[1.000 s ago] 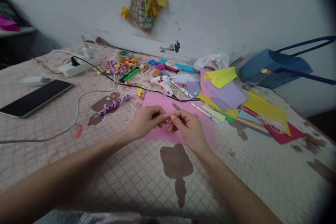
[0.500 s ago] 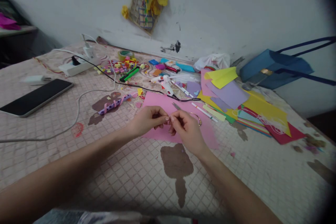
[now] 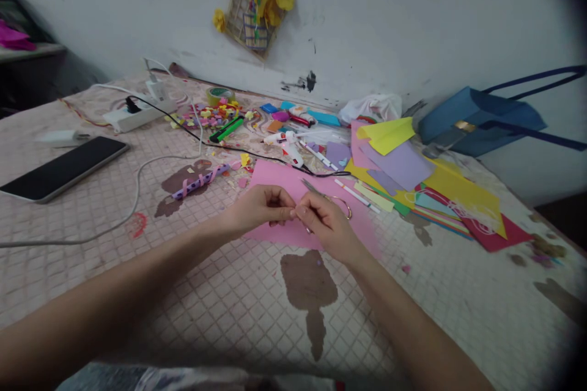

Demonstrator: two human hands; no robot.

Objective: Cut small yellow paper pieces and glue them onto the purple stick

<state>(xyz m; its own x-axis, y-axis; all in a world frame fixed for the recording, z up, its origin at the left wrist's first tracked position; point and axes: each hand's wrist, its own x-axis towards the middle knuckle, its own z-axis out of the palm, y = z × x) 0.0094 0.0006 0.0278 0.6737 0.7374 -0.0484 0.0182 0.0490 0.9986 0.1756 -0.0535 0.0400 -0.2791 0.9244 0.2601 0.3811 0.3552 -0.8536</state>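
Note:
My left hand (image 3: pixel 263 206) and my right hand (image 3: pixel 324 219) meet fingertip to fingertip over a pink paper sheet (image 3: pixel 275 175). Both are closed in a pinch. Whatever lies between the fingers is too small or too hidden to name. Partly behind my right hand, scissors (image 3: pixel 345 203) rest on the sheet with blades pointing away to the left. Left of the sheet lies a purple spotted stick wrapped with a pink strip (image 3: pixel 200 182).
A white glue gun (image 3: pixel 290 148) with a black cord lies behind the sheet. Coloured papers (image 3: pixel 398 165) spread to the right, near a blue bag (image 3: pixel 477 119). On the left are a phone (image 3: pixel 64 168), a power strip (image 3: pixel 137 115) and a white cable (image 3: pixel 137 189).
The fingers of my right hand have curled in slightly, and more of the scissors shows behind them. My left hand stays almost where it was.

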